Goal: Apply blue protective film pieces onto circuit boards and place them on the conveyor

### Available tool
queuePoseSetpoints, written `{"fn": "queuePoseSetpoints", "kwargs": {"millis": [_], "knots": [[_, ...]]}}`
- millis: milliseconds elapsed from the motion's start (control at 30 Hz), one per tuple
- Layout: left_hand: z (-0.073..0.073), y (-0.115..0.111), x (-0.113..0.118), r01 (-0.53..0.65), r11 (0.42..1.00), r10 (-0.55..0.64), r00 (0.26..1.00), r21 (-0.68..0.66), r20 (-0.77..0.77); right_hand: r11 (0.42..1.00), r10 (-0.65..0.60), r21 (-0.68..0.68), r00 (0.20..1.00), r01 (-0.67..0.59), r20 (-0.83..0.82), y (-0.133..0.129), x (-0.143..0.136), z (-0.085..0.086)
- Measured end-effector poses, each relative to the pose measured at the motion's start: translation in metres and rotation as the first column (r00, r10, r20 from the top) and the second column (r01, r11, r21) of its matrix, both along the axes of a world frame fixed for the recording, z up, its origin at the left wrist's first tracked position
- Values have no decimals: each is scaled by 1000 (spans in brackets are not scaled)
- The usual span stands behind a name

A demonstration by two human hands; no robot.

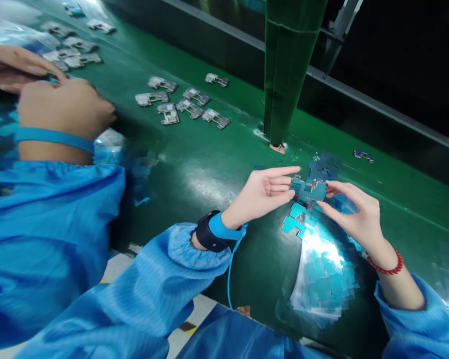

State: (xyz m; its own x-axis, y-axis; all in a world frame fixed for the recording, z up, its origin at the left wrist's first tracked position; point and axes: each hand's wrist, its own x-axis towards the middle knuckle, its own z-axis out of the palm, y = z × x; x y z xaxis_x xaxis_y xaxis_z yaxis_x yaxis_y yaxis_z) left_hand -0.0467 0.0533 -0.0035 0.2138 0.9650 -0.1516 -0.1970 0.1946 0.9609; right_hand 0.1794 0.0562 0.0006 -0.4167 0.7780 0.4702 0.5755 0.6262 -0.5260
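Between my two hands a small circuit board (310,190) is held up over the green table. My left hand (265,194) grips its left end with thumb and fingers; the index finger stretches out above it. My right hand (355,212) pinches the right end between thumb and fingers. Beneath the held board lie loose teal pieces (295,219) that look like thin boards or film. Nearer to me rests a shiny clear plastic bag (318,294), with many teal pieces showing through it. Behind the board sits a dark bluish pile of flat pieces (326,164).
A green post (290,65) rises from the table (202,164) ahead. Several metal-shielded circuit boards (187,107) lie to the left of it, and one board (363,154) lies far right. At left, a co-worker's hands (63,107) work beside more boards (80,45) and teal pieces.
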Motion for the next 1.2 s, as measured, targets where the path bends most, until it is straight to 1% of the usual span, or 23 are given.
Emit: {"fn": "queuePoseSetpoints", "kwargs": {"millis": [167,367,567,767,900,967,1067,1133,1200], "knots": [[-6,3,-3,1,999,2,999,-47,54,1000,5,-5,1000,-5,-3,2,3,-4],[-6,3,-2,0,997,7,997,-77,81,1000,13,6,1000,-13,-3,3,4,-5],[-9,4,1,-48,993,59,993,-105,105,1000,12,23,1000,-13,12,3,3,-6],[-7,6,2,-68,979,105,977,-194,187,999,15,29,1000,-16,9,2,4,-8],[-6,5,1,-51,980,92,974,-193,208,1000,10,27,1000,-10,9,2,3,-9],[-7,5,1,-42,985,75,979,-169,191,1000,1,26,1000,-1,8,1,3,-10],[-8,4,1,-50,989,66,991,-138,117,1000,-10,6,1000,10,-3,0,3,-8],[-7,4,1,-46,992,54,996,-119,64,999,6,-48,1000,-5,7,0,5,-5],[-7,5,0,-22,997,22,1000,-72,-1,992,43,-118,998,-39,36,0,6,0]]}}
